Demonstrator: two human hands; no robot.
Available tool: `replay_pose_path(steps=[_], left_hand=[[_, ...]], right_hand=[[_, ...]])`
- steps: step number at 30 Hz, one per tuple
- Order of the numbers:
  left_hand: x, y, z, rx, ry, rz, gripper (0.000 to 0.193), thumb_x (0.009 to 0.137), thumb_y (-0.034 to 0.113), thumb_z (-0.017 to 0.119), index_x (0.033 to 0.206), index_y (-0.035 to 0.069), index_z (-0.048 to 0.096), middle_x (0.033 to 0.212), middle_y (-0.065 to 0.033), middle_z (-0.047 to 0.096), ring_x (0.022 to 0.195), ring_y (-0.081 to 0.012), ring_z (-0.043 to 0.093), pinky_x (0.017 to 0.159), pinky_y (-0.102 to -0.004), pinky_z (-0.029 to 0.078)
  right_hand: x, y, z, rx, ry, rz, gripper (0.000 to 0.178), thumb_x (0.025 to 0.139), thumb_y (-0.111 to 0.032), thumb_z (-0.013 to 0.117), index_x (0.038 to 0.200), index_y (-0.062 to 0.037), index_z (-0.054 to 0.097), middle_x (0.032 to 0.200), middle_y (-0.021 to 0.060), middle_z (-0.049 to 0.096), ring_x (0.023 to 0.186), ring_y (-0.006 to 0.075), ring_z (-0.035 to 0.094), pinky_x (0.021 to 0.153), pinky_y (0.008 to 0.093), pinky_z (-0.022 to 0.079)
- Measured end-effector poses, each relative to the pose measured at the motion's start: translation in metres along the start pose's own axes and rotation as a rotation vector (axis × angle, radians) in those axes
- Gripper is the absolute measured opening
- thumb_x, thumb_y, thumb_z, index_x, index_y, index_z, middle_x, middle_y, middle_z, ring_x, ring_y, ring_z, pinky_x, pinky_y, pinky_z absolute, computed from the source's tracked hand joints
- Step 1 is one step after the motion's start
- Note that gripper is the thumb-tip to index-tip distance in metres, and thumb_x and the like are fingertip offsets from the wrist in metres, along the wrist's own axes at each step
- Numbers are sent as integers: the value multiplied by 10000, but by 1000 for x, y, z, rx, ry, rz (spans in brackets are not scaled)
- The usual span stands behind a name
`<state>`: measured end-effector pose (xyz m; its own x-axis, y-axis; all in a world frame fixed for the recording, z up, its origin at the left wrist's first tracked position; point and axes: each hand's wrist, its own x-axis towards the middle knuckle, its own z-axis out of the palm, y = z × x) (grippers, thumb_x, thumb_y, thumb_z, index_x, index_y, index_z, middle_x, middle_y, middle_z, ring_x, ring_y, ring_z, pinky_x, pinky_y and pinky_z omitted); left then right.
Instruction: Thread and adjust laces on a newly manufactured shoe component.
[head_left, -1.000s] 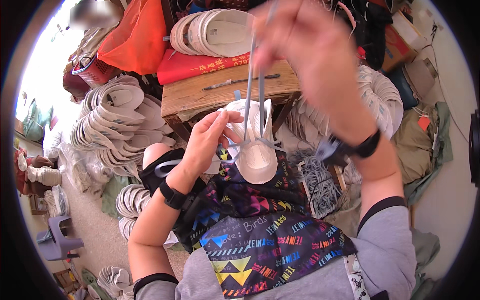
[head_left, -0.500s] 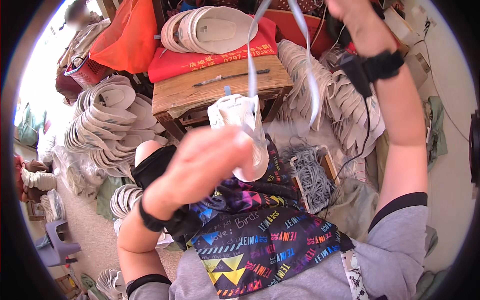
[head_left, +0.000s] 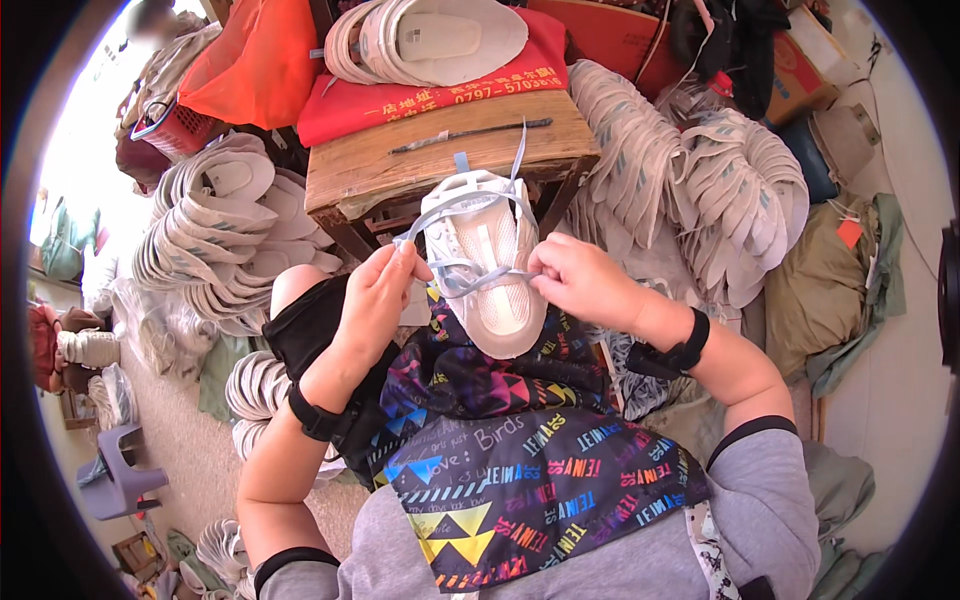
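Note:
A white mesh shoe upper (head_left: pixel 492 325) rests over my lap, its toe toward me and its heel end against the stool's front edge. A flat grey-blue shoelace (head_left: pixel 462 284) runs across its opening in loose loops. One strand of it stands up past the far right side. At the upper's left side my left hand (head_left: pixel 372 300) is closed in a pinch on the lace. On the opposite side my right hand (head_left: pixel 585 285) pinches the lace close to the upper's edge. Its curled fingers partly hide the grip.
Ahead stands a wooden stool (head_left: pixel 350 180) bearing a thin dark tool (head_left: pixel 470 134), a red bag (head_left: pixel 345 112) and stacked uppers (head_left: pixel 465 45). More uppers are piled left (head_left: pixel 205 250) and right (head_left: pixel 745 200). A bundle of grey laces (head_left: pixel 640 385) lies partly behind my right forearm.
My right hand has come down from the upper right, where lace strands were stretched high, to the upper's right side. My left hand has moved left off the upper. The lace now lies looped across it.

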<state>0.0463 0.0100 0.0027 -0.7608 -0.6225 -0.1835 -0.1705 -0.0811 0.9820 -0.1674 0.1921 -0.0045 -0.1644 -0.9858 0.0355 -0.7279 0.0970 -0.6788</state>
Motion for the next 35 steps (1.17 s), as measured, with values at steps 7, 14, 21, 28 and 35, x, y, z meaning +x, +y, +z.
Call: replay_pose_path(steps=[7,14,21,28,35], left_hand=[[9,46,-3,-112,7,105,398,1034,311,456,784,27,582,585,41,397,511,-47,345,480,-212,261],[27,102,-5,-50,-53,267,408,1029,308,440,748,37,558,575,32,405,487,-57,358,467,-212,262],[1,217,-54,-200,-486,698,323,1048,243,362,796,81,483,557,39,317,389,-55,287,415,-209,227],[12,191,-8,-131,-421,696,319,1063,249,350,840,66,486,677,21,357,469,-62,325,525,-209,276],[27,159,-31,-359,-267,477,338,1053,299,397,1068,16,580,800,-12,472,599,-101,405,595,-237,331]], right_hand=[[7,19,-28,692,-313,522,188,947,-193,602,1064,-50,638,725,-65,532,576,21,437,515,206,368],[-14,-29,8,36,76,-381,211,844,-117,648,1038,-37,619,876,104,606,810,248,594,725,340,486],[-30,-51,21,-195,-17,-498,308,749,-105,709,1044,-54,637,1000,79,613,934,267,589,796,376,474],[-8,-36,20,-115,173,-287,142,854,-109,646,972,-35,622,896,122,627,784,315,610,710,383,499],[42,-47,40,57,179,-84,422,846,-176,684,1210,-46,514,1123,147,624,863,232,672,742,402,515]])
